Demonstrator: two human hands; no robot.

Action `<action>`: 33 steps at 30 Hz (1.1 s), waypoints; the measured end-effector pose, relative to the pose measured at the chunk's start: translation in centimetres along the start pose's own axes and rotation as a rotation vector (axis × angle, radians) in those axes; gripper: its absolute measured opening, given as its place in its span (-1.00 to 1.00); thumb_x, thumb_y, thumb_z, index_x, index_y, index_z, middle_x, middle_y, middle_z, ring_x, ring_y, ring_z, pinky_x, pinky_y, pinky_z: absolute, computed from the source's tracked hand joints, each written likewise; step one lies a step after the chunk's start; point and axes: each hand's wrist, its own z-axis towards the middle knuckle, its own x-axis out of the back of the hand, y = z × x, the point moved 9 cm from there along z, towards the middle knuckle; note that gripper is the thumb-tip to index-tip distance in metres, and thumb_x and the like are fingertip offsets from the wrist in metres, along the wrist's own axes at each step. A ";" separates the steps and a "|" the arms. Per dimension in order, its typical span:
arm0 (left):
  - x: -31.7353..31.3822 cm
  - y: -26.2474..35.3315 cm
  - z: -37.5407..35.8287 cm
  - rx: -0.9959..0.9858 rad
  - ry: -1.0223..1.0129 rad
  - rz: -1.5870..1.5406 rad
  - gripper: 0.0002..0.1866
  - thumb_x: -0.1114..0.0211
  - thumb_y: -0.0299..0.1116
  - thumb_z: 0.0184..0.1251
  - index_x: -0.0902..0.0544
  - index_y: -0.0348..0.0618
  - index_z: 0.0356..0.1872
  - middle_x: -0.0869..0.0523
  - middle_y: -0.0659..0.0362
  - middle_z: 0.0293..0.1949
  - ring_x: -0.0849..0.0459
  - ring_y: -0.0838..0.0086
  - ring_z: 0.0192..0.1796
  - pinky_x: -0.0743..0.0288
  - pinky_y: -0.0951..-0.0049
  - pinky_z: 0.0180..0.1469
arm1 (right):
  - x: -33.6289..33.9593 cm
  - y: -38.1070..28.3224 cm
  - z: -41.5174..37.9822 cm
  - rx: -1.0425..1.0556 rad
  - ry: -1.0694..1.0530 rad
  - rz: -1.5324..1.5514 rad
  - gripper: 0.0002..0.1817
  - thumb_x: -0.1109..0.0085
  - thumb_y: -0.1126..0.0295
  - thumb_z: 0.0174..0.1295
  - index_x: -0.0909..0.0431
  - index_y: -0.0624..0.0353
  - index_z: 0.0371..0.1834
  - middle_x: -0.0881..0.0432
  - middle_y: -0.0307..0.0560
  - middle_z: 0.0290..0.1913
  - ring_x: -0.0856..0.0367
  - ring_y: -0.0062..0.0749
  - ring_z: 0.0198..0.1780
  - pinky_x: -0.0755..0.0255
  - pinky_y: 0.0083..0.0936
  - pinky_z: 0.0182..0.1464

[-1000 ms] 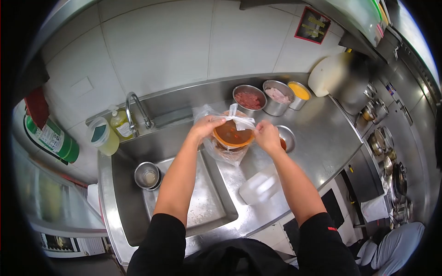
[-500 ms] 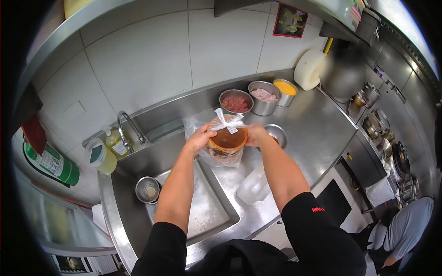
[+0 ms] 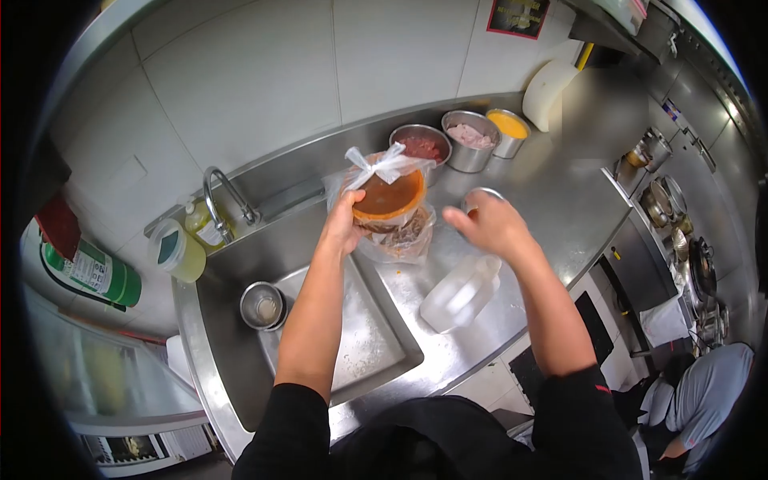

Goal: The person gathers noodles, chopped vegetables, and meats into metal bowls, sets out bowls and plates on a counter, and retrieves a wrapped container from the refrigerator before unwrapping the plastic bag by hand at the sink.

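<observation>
My left hand (image 3: 346,224) grips the left side of an orange-rimmed tub of brown sauce (image 3: 390,196), tilted over the counter beside the sink. A clear plastic bag (image 3: 376,166) with a white knot lies across its top. Beneath the tub, a clear bag (image 3: 404,240) shows brown pieces that I cannot identify. My right hand (image 3: 492,228) is apart from the tub, thumb stretched out, over a small metal bowl (image 3: 484,194) that it partly hides. It appears to hold nothing. Just below it lies a translucent plastic jug (image 3: 460,296).
Along the wall stand metal containers of red meat (image 3: 422,147), pale meat (image 3: 470,134) and yellow liquid (image 3: 509,128). The sink (image 3: 364,320) holds a metal cup (image 3: 262,306); its faucet (image 3: 214,200) and a plastic tub (image 3: 180,254) stand at left. Another person's leg (image 3: 712,392) shows at right.
My right hand has let go of the tub and moved right, towards the small metal bowl. My left hand keeps hold of the tub, which sits a little higher in view.
</observation>
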 end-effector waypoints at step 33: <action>-2.1 4.1 -9.6 -0.091 0.088 0.089 -0.35 -0.07 -0.15 0.31 -0.26 -0.16 0.40 -0.43 -0.09 0.31 -0.46 -0.04 0.31 -0.45 -0.24 0.19 | -1.4 -7.4 1.1 0.198 0.149 0.524 -0.60 -0.39 0.19 0.14 -0.67 0.38 -0.18 -0.73 0.08 -0.29 -0.72 -0.18 -0.27 -0.55 -0.30 -0.12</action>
